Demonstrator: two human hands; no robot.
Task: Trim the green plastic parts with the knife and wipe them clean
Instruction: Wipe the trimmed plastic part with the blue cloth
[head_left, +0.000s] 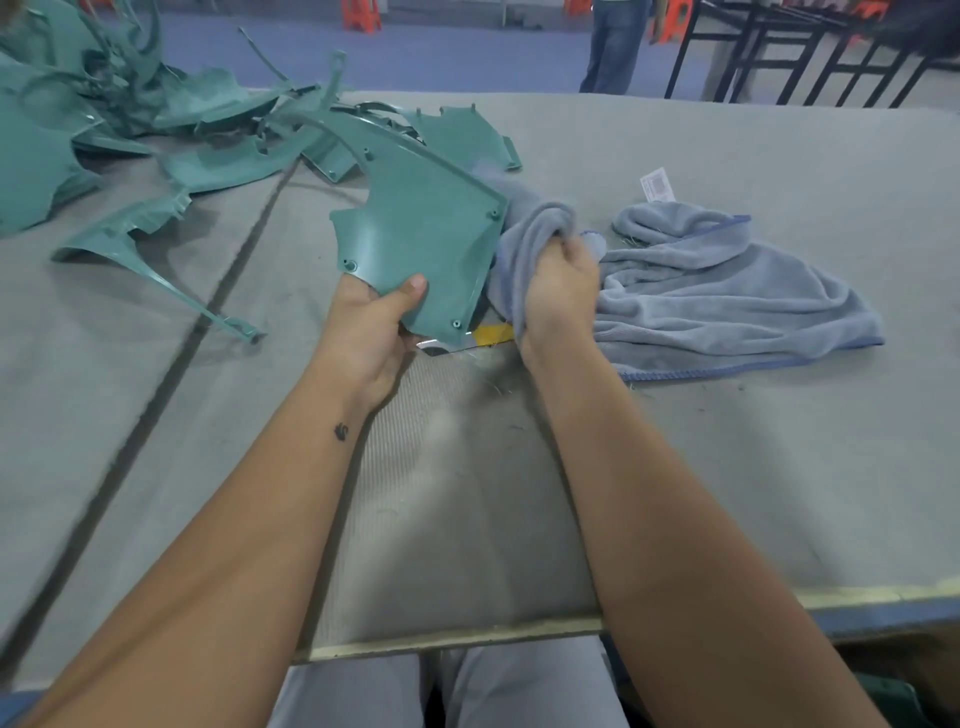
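Head view looks down over both forearms onto a grey felt-covered table (675, 493). Left hand (374, 327) grips the near corner of a flat green plastic panel (421, 234), thumb pressed on its upper face and the other fingers curled beneath, holding it tilted up off the table. Right hand (558, 291) is closed round a bunched fold of a grey-blue cloth (727, 291), the gathered part raised just beside the panel's right edge and apparently touching it, though motion blur there makes contact hard to confirm. Most of the cloth lies spread on the table to the right, with a white label (657, 184) at its far end. Between the two wrists, partly hidden under the panel, lies the knife (467, 340), showing a shiny blade and a yellow section. More green plastic parts (104, 119) are heaped at the far left of the table, and one thin curved piece (156, 270) lies apart nearer the person. Beyond the table, a standing person's legs (615, 47) and black metal frames (810, 57) are visible.
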